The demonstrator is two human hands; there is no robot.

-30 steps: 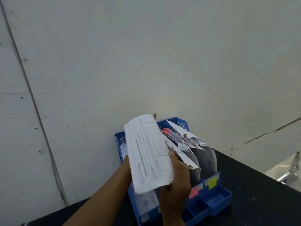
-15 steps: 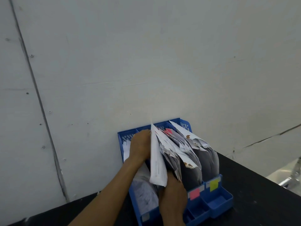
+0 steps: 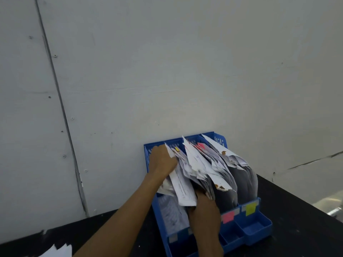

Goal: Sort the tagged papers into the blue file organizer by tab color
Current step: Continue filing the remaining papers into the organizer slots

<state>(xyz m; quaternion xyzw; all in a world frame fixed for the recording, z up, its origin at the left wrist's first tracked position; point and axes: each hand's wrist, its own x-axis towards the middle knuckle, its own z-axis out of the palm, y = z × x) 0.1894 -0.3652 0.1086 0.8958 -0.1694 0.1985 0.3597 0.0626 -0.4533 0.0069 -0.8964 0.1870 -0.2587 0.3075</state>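
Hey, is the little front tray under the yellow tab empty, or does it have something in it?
Empty: the tray under the yellow tab shows only its bare blue floor.

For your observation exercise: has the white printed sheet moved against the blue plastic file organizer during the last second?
Yes. The white printed sheet went from held up in front of the blue plastic file organizer down into its left half.

The one camera rides on the person's head, looking forward and down across the black table (image 3: 300, 210) at a pale wall (image 3: 194, 67) that fills most of the frame. The blue file organizer (image 3: 259, 228) stands close, low and right of centre. The left hand (image 3: 162, 160) and right hand (image 3: 204, 210) reach in from the bottom edge. The wide lens bows the wall seam (image 3: 61, 112).
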